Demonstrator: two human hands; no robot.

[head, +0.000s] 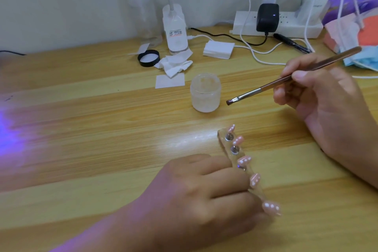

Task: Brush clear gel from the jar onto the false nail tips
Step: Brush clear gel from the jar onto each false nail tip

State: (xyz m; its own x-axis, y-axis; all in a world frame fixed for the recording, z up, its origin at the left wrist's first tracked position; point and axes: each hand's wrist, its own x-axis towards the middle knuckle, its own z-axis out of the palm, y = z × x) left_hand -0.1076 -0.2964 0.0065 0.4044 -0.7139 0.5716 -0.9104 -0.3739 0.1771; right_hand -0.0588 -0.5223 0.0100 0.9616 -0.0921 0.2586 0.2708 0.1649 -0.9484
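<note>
An open frosted jar (205,93) of clear gel stands mid-table. Several pink false nail tips (244,160) with white dots sit on a clear stand (223,135) at the front. My left hand (204,190) holds the stand's near end, fingers curled against it. My right hand (319,96) grips a brown-handled brush (266,87) like a pen. Its bristle tip (229,102) hovers just right of the jar, above the table, apart from jar and nails.
The jar's black lid (148,58) lies behind, beside crumpled wipes (173,65), a flat wipe (169,81) and a clear bottle (176,30). A stack of pads (218,49), a power strip (276,24) with cables, and face masks (356,47) line the back.
</note>
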